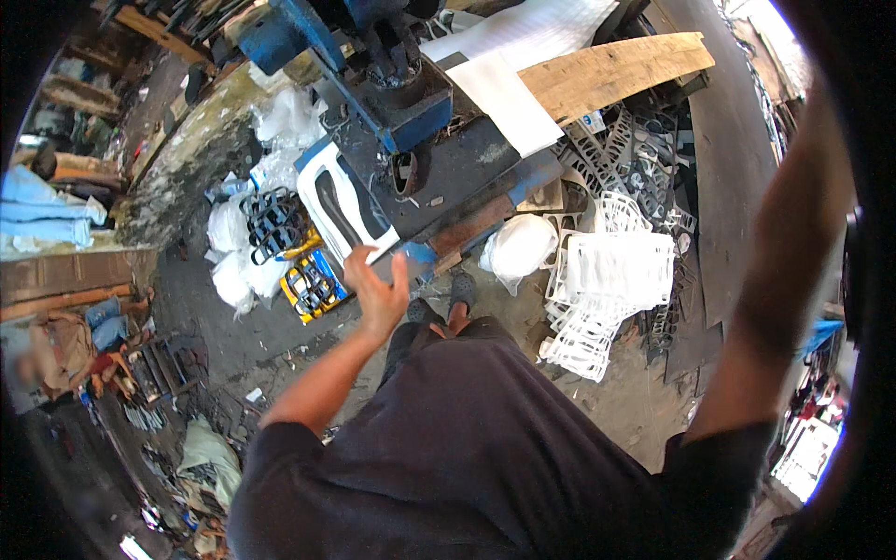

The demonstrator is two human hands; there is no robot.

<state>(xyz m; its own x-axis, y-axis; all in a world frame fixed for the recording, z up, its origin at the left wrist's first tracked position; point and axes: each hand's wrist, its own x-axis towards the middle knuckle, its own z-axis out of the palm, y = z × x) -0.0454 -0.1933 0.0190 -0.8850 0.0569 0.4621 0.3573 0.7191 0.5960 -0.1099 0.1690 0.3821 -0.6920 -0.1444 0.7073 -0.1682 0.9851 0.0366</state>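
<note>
My left hand (378, 297) is at the near corner of a white sheet with long cut-out openings (359, 194). Its thumb and forefinger are spread apart, and it may be touching the sheet's edge. That sheet lies tilted on the dark worktop, beside a blue metal machine (411, 123) that looks like a press. My right arm (779, 271) reaches up along the right side, and its hand is beyond the picture. A blank white sheet (504, 101) lies on the worktop right of the machine.
White cut-out sheets (621, 271) are piled on the right, beside a stuffed white plastic bag (520, 248). A wooden board (625, 73) juts out behind. Black strappy pieces (271, 224) and a yellow-blue box (313, 287) lie left of the worktop. Another person (70, 350) sits far left.
</note>
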